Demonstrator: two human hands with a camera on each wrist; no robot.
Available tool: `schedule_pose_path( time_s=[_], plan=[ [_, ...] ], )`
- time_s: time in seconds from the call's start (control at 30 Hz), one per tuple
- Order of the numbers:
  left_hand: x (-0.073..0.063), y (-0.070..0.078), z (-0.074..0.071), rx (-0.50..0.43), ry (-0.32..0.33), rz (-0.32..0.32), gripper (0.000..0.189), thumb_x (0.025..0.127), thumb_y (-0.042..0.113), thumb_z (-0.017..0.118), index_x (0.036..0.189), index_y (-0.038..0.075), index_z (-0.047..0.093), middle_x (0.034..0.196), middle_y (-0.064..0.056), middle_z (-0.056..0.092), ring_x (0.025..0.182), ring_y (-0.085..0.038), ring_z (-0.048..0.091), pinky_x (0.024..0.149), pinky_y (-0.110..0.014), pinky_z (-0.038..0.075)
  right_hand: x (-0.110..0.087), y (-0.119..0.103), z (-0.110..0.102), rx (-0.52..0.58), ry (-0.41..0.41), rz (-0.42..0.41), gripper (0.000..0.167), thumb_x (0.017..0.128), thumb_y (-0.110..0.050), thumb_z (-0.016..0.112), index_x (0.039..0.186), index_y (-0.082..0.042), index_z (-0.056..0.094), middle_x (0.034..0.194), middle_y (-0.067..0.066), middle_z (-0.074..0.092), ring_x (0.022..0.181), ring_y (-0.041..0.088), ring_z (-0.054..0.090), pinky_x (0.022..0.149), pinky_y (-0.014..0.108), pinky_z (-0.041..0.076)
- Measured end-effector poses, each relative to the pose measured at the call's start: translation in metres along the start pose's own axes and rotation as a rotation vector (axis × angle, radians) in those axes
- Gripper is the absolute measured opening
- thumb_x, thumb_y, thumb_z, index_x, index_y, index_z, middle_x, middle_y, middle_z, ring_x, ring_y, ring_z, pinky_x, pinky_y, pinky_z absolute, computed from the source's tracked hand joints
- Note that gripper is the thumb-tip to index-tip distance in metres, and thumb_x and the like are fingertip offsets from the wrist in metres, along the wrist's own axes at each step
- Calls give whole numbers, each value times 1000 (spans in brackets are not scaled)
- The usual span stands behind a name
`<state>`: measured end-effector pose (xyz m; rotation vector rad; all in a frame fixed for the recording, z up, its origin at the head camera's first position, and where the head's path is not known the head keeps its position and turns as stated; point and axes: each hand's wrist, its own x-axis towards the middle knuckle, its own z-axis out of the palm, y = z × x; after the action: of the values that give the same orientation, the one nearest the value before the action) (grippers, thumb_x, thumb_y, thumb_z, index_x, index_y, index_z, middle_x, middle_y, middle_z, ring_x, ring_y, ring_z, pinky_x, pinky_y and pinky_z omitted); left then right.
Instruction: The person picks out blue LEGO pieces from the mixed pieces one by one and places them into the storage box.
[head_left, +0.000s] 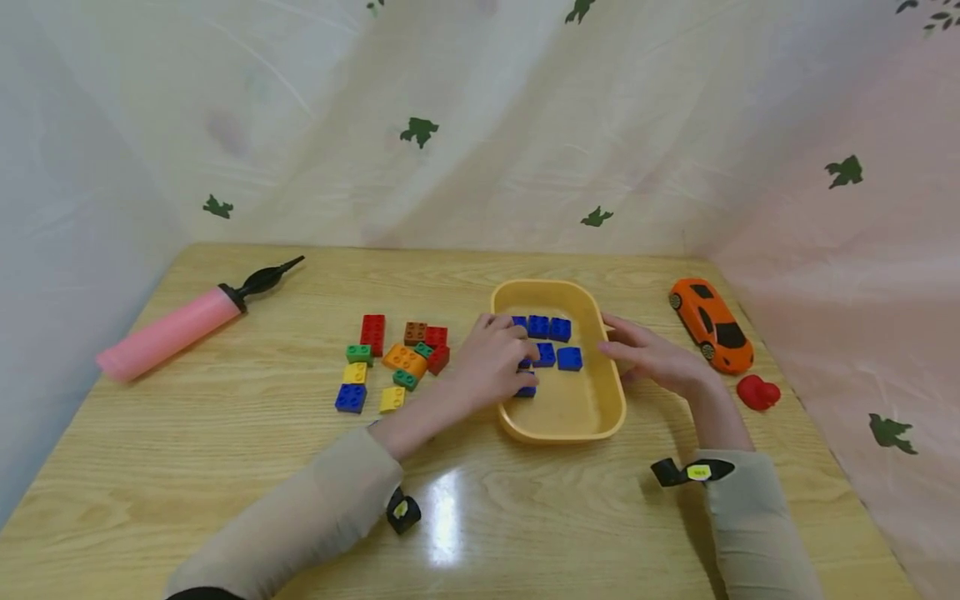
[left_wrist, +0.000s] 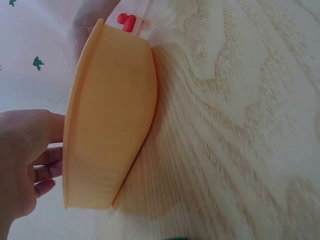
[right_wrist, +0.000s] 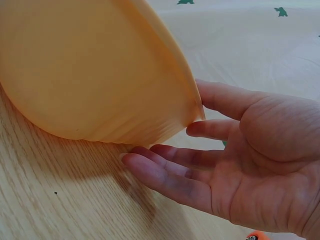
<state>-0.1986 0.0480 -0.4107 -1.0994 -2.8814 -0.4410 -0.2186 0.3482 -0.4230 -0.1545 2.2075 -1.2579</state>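
Note:
A yellow-orange plastic tray stands on the table with several blue toy bricks inside, mostly in its far and left parts. My left hand reaches over the tray's left rim, its bent fingers among the blue bricks. In the left wrist view, the tray wall hides the tips of the thumb and nearest finger, so whether a brick is pinched there cannot be seen. On the right side, my right hand holds the tray, thumb at the rim and fingers below it, as the right wrist view shows.
Left of the tray lie several loose bricks, among them a red brick, a blue brick and an orange brick. A pink hand pump lies far left. An orange toy car and a small red object are at the right.

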Motion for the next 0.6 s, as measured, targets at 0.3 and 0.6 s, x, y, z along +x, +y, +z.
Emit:
schedule_pose_path(
  time_s=[0.3, 0.6],
  plan=[
    [-40, -33, -26, -128, 225, 25, 17, 96, 26, 75, 107, 15, 80, 111, -2, 76, 109, -23, 62, 97, -42, 52, 0, -1, 1, -2, 7, -8, 71, 106, -40, 54, 166, -30, 18, 167, 17, 30, 145, 43, 43, 103, 55, 55],
    [-95, -69, -43, -133, 279, -30, 17, 93, 18, 77, 109, 11, 79, 106, -4, 76, 96, -21, 62, 81, -36, 53, 1, -1, 1, 8, -4, 3, 72, 107, -39, 53, 167, -30, 15, 168, 17, 28, 145, 44, 44, 104, 56, 55]
  ],
)
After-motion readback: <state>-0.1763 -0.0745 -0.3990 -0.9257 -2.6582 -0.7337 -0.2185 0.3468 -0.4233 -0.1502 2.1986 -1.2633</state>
